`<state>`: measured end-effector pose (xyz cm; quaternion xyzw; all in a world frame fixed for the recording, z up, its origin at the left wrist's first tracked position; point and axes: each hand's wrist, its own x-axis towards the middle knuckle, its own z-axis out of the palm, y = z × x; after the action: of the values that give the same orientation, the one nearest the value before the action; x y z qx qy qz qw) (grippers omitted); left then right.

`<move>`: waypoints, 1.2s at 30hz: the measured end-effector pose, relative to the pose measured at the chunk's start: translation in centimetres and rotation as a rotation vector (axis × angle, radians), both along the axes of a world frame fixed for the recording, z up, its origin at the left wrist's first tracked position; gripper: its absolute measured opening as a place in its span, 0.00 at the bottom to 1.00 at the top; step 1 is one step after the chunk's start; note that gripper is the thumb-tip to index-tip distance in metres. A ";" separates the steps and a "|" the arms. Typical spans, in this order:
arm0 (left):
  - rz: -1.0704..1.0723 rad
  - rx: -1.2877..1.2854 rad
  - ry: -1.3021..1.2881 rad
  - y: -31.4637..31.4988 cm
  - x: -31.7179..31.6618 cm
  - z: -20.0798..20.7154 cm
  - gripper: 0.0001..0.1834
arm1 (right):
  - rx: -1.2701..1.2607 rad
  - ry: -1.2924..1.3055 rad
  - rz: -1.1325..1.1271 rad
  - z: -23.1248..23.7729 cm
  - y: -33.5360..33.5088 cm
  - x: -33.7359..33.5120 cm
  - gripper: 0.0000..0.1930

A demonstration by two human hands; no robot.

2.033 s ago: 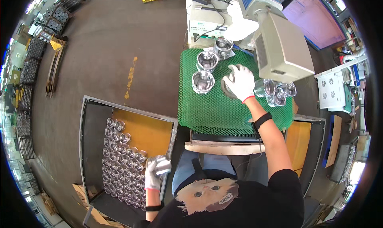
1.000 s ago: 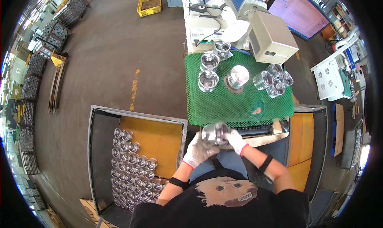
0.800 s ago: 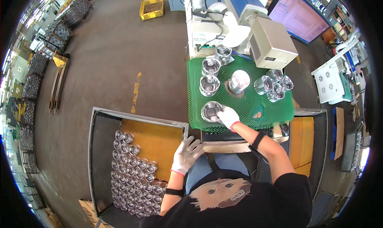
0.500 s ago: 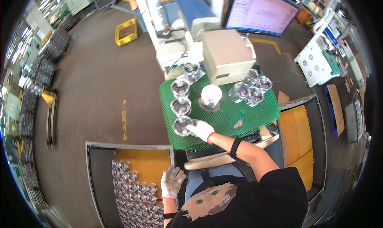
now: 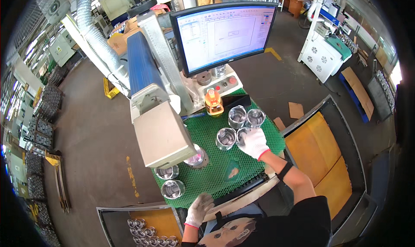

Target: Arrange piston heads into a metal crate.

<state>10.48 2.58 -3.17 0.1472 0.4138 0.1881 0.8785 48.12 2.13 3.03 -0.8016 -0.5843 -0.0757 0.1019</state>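
My right hand (image 5: 253, 144), in a white knit glove, grips a shiny metal piston (image 5: 241, 133) in the cluster on the right half of the green mesh mat (image 5: 207, 182). Beside it stand three more pistons: a near one (image 5: 226, 138), a far one (image 5: 237, 116) and one at the right (image 5: 256, 117). My gloved left hand (image 5: 200, 209) is empty at the mat's front edge, its fingers loosely bent and apart from any piston. Under the beige machine head (image 5: 164, 134) another piston (image 5: 196, 155) sits, partly hidden. Two pistons (image 5: 173, 189) show at the mat's left edge.
A monitor (image 5: 225, 37) and a control panel with buttons (image 5: 222, 85) stand behind the mat, near an orange-capped bottle (image 5: 213, 102). At lower left, a bin (image 5: 113, 223) holds rows of pistons. A bin lined with yellow board (image 5: 322, 156) stands at right.
My right hand has gone from the left row of pistons to the cluster on the right. My left hand has come up to the mat's front edge. The view has swung right.
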 end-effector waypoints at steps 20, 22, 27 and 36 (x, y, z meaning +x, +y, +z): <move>0.134 0.035 0.194 -5.1 -11.8 -1.7 0.29 | -0.333 0.493 0.174 -1.0 -9.7 -18.0 0.12; 0.092 0.042 0.143 -4.8 -10.9 -1.0 0.30 | -0.340 0.569 0.383 0.0 -8.5 -22.2 0.12; 0.124 0.354 -0.175 -3.1 -11.4 3.1 0.27 | -0.504 1.921 0.370 8.5 -4.8 -28.2 0.20; 0.494 -0.063 -0.512 -2.3 -13.0 7.0 0.28 | -0.501 1.582 0.396 7.9 -2.7 -28.8 0.24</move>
<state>-2.53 0.26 3.86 -0.0361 0.2089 0.4126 0.8859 19.36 -0.60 10.98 -0.5003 -0.4700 0.6572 0.3112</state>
